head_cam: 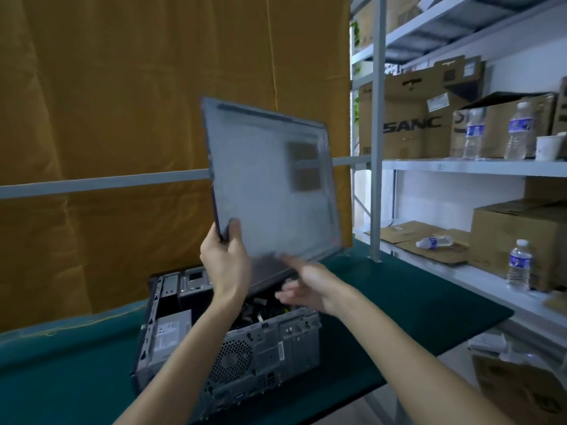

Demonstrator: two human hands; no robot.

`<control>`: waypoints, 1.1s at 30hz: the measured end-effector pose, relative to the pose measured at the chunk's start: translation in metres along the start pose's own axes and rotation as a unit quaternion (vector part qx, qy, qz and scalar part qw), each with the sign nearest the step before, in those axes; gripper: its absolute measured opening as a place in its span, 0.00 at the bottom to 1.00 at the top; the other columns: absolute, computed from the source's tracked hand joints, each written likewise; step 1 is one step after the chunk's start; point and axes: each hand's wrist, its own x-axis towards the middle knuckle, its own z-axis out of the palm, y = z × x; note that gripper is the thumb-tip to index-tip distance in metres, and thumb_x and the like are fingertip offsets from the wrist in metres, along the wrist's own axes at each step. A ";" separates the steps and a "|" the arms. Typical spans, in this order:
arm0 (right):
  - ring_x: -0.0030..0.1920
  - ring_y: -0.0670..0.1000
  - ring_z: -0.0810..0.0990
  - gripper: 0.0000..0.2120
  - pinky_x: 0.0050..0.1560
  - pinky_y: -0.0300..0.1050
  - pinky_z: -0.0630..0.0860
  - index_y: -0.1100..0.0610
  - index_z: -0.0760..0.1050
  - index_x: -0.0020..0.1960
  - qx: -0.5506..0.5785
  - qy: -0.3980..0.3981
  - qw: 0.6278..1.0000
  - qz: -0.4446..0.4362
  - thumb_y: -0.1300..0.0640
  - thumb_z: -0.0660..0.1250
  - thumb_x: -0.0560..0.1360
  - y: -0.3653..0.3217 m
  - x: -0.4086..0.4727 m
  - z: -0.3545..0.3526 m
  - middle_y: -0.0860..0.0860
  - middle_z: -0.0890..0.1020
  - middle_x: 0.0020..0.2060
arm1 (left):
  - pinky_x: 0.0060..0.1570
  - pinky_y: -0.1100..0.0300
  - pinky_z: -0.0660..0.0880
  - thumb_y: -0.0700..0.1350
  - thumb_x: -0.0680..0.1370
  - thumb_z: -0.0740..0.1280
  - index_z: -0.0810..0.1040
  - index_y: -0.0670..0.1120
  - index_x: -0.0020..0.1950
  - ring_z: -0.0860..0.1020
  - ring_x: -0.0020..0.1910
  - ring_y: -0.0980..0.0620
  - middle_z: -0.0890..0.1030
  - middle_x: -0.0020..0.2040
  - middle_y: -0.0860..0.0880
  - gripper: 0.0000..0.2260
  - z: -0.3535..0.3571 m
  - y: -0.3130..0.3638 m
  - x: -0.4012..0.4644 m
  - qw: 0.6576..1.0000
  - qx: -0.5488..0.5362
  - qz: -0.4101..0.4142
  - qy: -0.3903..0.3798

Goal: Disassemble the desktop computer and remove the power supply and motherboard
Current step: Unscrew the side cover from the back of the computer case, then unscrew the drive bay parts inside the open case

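Note:
The desktop computer case (pixel 270 348) lies on its side on the green table (pixel 399 302), its top open and its rear panel with fan grille toward me. Inside at the left sits the grey power supply (pixel 170 332); cables show in the middle. The motherboard is hidden behind my arms. My left hand (pixel 225 262) grips the lower left corner of the grey metal side panel (pixel 273 185), which is lifted upright above the case. My right hand (pixel 310 286) is blurred, fingers spread, just under the panel's bottom edge; whether it touches the panel is unclear.
An orange curtain (pixel 122 102) hangs behind the table, crossed by a grey rail (pixel 92 184). Metal shelving (pixel 475 165) at the right holds cardboard boxes (pixel 402 118), water bottles (pixel 520 133) and a paper cup (pixel 547 147). Another box (pixel 518 391) sits low at the right.

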 end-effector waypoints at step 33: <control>0.49 0.59 0.83 0.11 0.46 0.53 0.80 0.64 0.76 0.57 0.238 0.283 0.929 0.015 0.72 0.69 0.76 0.118 0.086 -0.276 0.61 0.84 0.50 | 0.76 0.48 0.62 0.47 0.86 0.54 0.63 0.41 0.80 0.61 0.79 0.44 0.62 0.80 0.44 0.22 0.099 -0.174 -0.012 0.800 0.470 -0.087 -0.361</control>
